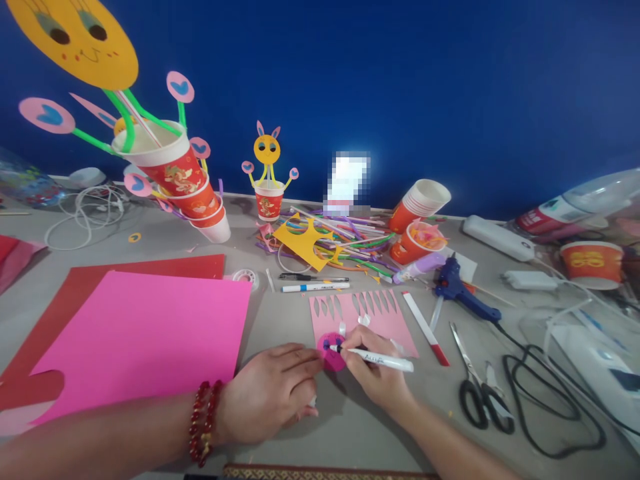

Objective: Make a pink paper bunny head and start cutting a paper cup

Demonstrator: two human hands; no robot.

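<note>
A small magenta paper circle [334, 361] with drawn eyes and a mouth line lies over the lower left edge of a light pink sheet [367, 313]. My left hand [275, 387] rests beside it, its fingers stretched out and their tips at the circle's left edge. My right hand [375, 367] is closed around a white acrylic marker [387, 360], whose tip touches one of the drawn eyes. The pink sheet has several leaf-shaped cutouts along its top. Small white scraps [364, 321] lie on it.
Bright pink paper [165, 327] lies over red paper at left. Scissors [480, 393], a blue glue gun [460, 287] and its cable are at right. Behind are pens [315, 287], pipe cleaners [355, 240], paper cups [420, 200] and cup figures [269, 200].
</note>
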